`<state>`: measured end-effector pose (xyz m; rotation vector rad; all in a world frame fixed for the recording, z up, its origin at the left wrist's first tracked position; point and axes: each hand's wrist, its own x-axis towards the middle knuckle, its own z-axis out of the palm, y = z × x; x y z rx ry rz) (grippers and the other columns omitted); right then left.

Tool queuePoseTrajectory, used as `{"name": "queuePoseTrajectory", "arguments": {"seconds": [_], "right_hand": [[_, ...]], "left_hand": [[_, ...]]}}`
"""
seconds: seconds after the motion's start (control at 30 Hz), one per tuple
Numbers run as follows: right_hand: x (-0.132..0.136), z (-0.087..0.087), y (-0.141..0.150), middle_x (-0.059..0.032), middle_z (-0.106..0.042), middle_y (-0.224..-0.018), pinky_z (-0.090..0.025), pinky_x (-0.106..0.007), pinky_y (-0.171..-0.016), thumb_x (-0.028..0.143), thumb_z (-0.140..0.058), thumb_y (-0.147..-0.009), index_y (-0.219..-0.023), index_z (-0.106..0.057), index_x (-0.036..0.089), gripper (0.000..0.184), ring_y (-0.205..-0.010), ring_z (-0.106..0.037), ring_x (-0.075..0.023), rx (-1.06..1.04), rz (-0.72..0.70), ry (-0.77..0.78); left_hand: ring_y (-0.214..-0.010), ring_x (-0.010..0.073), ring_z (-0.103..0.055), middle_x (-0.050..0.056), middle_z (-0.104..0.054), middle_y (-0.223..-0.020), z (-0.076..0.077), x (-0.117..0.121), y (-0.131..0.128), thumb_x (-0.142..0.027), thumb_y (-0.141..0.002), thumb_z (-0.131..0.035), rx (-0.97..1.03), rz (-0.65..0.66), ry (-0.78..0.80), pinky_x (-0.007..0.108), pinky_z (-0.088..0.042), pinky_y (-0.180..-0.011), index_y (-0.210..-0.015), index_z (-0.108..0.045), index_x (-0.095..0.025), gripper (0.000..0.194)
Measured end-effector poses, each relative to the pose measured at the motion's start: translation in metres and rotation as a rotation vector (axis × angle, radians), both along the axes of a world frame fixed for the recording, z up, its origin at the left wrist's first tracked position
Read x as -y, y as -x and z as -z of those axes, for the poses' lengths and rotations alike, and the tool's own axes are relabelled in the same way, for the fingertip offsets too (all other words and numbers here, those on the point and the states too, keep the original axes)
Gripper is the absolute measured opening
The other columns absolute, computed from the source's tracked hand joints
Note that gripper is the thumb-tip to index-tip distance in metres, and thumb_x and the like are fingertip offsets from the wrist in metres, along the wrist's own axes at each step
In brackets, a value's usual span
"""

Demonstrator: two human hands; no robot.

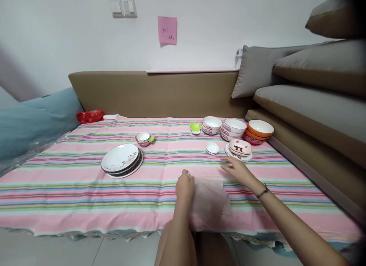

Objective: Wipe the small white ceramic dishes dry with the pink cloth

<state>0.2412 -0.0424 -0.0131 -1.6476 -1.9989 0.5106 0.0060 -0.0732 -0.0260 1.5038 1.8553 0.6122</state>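
My left hand [185,184] is closed on a corner of a thin white cloth [210,199], perhaps a tissue, which hangs to the right of it over the striped cover. My right hand [235,169] is empty, its fingers stretched out and apart. It hovers just in front of a small plate stack [250,156] that bears a pink dish with a face pattern [240,146]. Left of those fingertips sit small white saucers [212,148], one on another.
Behind stand white bowls [212,122], more patterned bowls [234,125], orange bowls [260,128] and a green dish [195,127]. Left are stacked plates [121,158] and small bowls [143,137]. Cushions [311,98] rise at right; a striped cloth [85,186] covers the surface.
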Motion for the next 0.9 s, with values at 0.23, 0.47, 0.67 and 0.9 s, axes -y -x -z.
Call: {"name": "queuePoseTrajectory", "arguments": {"seconds": [0.23, 0.47, 0.67, 0.9], "right_hand": [[-0.112, 0.007, 0.015, -0.0218, -0.039, -0.145, -0.030, -0.041, -0.110, 0.033, -0.073, -0.067, -0.134, -0.045, 0.008, 0.077, -0.136, -0.034, -0.0329, 0.280, -0.161, 0.039], [-0.140, 0.001, 0.005, -0.0173, -0.057, -0.127, -0.045, -0.037, -0.092, 0.029, -0.072, -0.063, -0.130, -0.050, 0.013, 0.073, -0.113, -0.057, -0.0320, 0.498, -0.271, 0.086], [-0.155, -0.004, 0.000, -0.0079, -0.063, -0.122, -0.047, -0.031, -0.086, 0.033, -0.073, -0.064, -0.123, -0.054, 0.022, 0.063, -0.107, -0.061, -0.0266, 0.618, -0.350, 0.102], [-0.148, -0.012, 0.004, -0.0155, -0.063, -0.117, -0.047, -0.035, -0.080, 0.037, -0.079, -0.059, -0.126, -0.052, 0.018, 0.074, -0.102, -0.061, -0.0325, 0.723, -0.307, 0.042]], "left_hand": [[-0.097, 0.0283, -0.062, 0.017, -0.068, -0.103, -0.002, -0.005, -0.007, -0.026, -0.089, -0.042, -0.082, 0.034, 0.050, 0.032, -0.038, -0.073, -0.110, -0.054, -0.016, 0.026], [-0.096, 0.0291, -0.062, 0.018, -0.067, -0.103, -0.007, -0.008, -0.011, -0.027, -0.089, -0.040, -0.107, 0.049, 0.108, 0.033, -0.038, -0.071, -0.110, -0.056, -0.016, 0.028], [-0.098, 0.0313, -0.061, 0.018, -0.067, -0.104, -0.003, -0.008, -0.013, -0.028, -0.089, -0.041, -0.083, 0.058, 0.110, 0.035, -0.038, -0.072, -0.108, -0.056, -0.015, 0.027], [-0.098, 0.0295, -0.061, 0.017, -0.066, -0.104, -0.005, -0.008, -0.011, -0.029, -0.089, -0.041, -0.071, 0.060, 0.124, 0.034, -0.038, -0.073, -0.107, -0.055, -0.017, 0.026]]}}
